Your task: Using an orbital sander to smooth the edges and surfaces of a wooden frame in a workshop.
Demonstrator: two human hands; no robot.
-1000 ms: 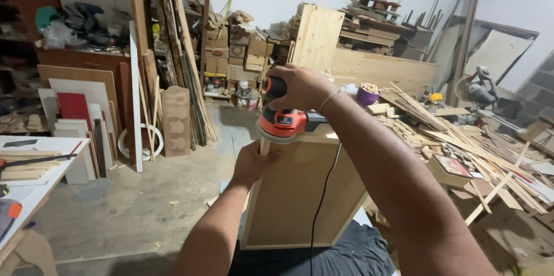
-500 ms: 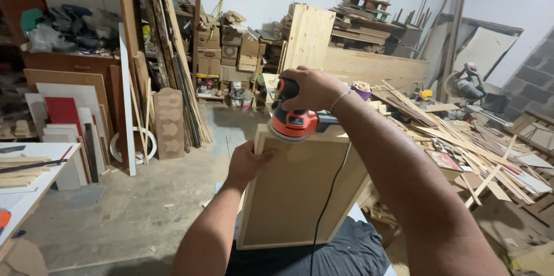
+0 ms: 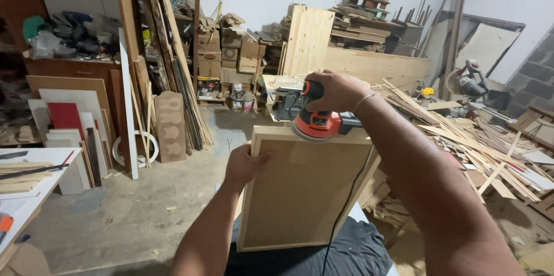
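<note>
A framed wooden cabinet door panel (image 3: 303, 195) stands upright on my lap, pale frame around a brown inset. My left hand (image 3: 247, 164) grips its left edge near the top corner. My right hand (image 3: 336, 92) is closed over the top of an orange and black electric sander (image 3: 316, 123), which rests on the panel's top edge, left of the middle. The sander's black cord (image 3: 346, 201) hangs down across the panel's right side.
Sheets and boards (image 3: 69, 120) lean against the left wall. A white table (image 3: 29, 178) with wood strips is at the near left. Scrap wood (image 3: 461, 132) is heaped on the right, with a mitre saw (image 3: 470, 83) behind. Bare concrete floor (image 3: 144, 212) lies ahead left.
The sander has slid along the panel's top edge while my left hand kept its hold. My view has shifted a little to the left and nearer the panel.
</note>
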